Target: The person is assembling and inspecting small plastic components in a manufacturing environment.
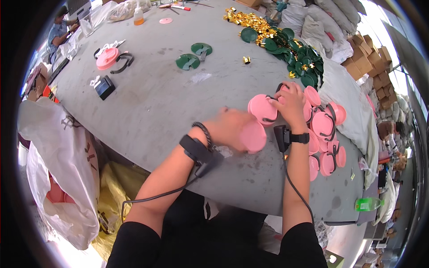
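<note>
My left hand (229, 128), smeared by motion, has its fingers closed on a round pink lid (254, 137) tilted over the table's near half. My right hand (293, 106) is curled around another pink lid at the left edge of a heap; that lid is mostly hidden by the fingers. Between the hands sits a pink lid with a black handle (262, 108), close to my right thumb. The heap of pink lids with black loop handles (322, 125) spreads to the right of my right hand. Both wrists wear black strapped devices with cables.
A pile of green discs (295, 56) and gold clips (250, 22) covers the far right of the grey table (156, 102). Two green pieces (187, 61) lie mid-table. Farther left are a pink lid with a black handle (107, 59) and a black box (104, 87). A person (58, 33) sits far left.
</note>
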Motion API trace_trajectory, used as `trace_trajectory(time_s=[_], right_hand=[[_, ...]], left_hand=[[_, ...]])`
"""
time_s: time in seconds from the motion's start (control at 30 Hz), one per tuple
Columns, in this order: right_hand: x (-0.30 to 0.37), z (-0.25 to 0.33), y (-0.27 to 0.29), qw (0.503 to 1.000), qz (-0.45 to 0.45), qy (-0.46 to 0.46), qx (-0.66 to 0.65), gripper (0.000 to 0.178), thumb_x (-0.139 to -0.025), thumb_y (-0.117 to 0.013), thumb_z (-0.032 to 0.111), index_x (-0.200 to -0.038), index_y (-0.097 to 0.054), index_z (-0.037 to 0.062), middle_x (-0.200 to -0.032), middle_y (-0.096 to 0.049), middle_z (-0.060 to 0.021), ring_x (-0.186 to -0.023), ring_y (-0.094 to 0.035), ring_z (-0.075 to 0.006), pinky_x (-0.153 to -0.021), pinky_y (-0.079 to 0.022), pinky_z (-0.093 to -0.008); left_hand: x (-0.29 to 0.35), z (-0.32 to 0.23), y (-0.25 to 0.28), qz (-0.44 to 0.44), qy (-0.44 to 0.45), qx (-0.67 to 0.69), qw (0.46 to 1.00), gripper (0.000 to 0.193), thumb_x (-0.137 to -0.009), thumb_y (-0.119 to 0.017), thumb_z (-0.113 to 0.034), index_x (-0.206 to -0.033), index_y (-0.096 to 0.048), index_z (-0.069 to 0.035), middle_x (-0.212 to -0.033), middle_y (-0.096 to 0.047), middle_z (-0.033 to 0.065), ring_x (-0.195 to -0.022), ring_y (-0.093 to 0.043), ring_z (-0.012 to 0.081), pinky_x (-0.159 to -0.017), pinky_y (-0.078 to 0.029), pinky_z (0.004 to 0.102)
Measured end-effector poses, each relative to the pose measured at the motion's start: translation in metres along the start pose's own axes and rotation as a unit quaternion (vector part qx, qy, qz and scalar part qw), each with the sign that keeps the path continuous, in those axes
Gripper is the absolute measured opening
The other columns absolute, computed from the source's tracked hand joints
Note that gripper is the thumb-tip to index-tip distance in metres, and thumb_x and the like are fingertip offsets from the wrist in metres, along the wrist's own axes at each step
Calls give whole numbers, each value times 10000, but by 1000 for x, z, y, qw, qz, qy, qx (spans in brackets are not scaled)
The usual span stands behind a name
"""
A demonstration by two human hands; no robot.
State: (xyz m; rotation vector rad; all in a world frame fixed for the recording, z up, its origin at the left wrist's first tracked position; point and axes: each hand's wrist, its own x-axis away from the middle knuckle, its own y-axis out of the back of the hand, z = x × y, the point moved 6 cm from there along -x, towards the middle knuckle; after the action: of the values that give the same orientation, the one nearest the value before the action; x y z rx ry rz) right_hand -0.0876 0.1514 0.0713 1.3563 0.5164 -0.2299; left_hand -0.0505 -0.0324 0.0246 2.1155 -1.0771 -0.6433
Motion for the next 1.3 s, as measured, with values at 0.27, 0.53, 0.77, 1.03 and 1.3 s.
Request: trace_trajectory(time_s=[0.27,0.53,0.77,1.03,1.3], right_hand=[[4,11,-8,998,31,28,44,184,-663,-715,300,-708,-653,133,-1215,-505,-64,-1228,-343,-309,-970,-248,-512],[16,25,4,998,18,45,26,268,-712,-675,379,-887,-689,176,-1317,-439,-95,-1286,-285,-320,-1034,-157,-529],[60,58,-3,992,73,104,-27,334,-703,-706,313,-991,-656,151,-1213,-559,-33,-1261,-345,-301,-1030,-225,-479],[68,57,1,999,27,40,-7,335,-727,-680,308,-1001,-637,120,-1213,-554,-42,-1224,-390,-290,-1006,-259,-477],[74,18,-19,963,-39,-83,-253,369,-821,-587,284,-1149,-571,117,-1206,-535,-160,-1131,-494,-299,-955,-380,-369]], left_hand=[[27,64,55,-253,265,-99,925,838,-558,-750,-447,-1275,-427,-157,-1208,-504,90,-1164,-438,273,-980,-262,513],[24,67,44,-215,275,-124,929,879,-563,-760,-445,-1315,-389,-184,-1307,-433,74,-1231,-364,281,-1001,-220,517],[25,66,46,-233,263,-130,927,841,-564,-754,-446,-1289,-425,-174,-1268,-464,95,-1225,-374,286,-1007,-215,570],[24,66,45,-223,252,-135,932,853,-551,-760,-436,-1289,-423,-174,-1282,-462,89,-1222,-386,285,-991,-239,541],[23,64,45,-228,244,-138,932,853,-571,-758,-434,-1305,-403,-184,-1290,-456,80,-1231,-378,292,-990,-237,524]])
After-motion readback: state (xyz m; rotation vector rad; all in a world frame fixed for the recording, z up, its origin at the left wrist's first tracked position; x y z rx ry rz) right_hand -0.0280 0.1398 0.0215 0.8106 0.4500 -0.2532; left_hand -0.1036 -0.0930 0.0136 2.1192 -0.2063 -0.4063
